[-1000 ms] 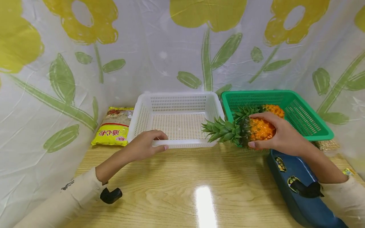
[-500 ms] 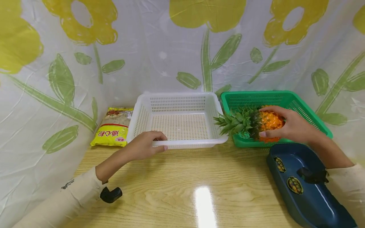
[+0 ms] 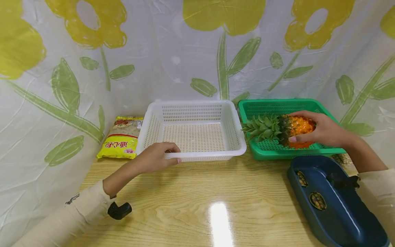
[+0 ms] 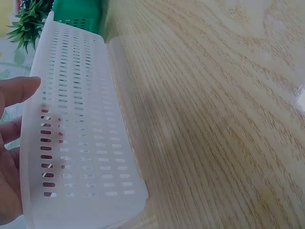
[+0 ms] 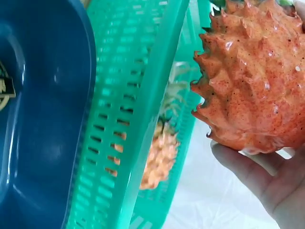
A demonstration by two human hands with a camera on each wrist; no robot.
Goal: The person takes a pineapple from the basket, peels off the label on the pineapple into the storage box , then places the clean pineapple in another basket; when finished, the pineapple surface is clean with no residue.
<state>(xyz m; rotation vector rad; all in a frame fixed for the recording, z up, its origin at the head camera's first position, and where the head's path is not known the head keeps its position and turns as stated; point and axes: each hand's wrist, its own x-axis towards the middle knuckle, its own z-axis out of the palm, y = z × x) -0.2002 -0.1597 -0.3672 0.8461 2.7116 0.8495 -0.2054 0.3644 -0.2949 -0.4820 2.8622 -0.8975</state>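
Observation:
In the head view my left hand (image 3: 158, 158) grips the near rim of a white slotted plastic basket (image 3: 206, 155), its thumb outside and its fingers reaching over the rim. My right hand (image 3: 330, 132) holds an orange pineapple (image 3: 300, 127) by its body, thumb on the near side. The fruit lies sideways over a green slotted basket (image 3: 277, 155), its leafy crown (image 3: 262, 128) pointing left toward the white basket. Through the right wrist view, a second pineapple (image 5: 161, 160) shows down inside the green basket, below the held one.
A yellow food bag (image 3: 121, 139) lies left of the white basket. In front of the green basket stands a dark blue tub (image 3: 336, 209) with stickers, beneath the right forearm. A patterned curtain (image 3: 172, 51) hangs behind. Everything stands on a wooden table (image 3: 172, 206).
My right hand has carried the pineapple rightward, from the gap between the baskets to over the green basket. The left hand has stayed on the white rim.

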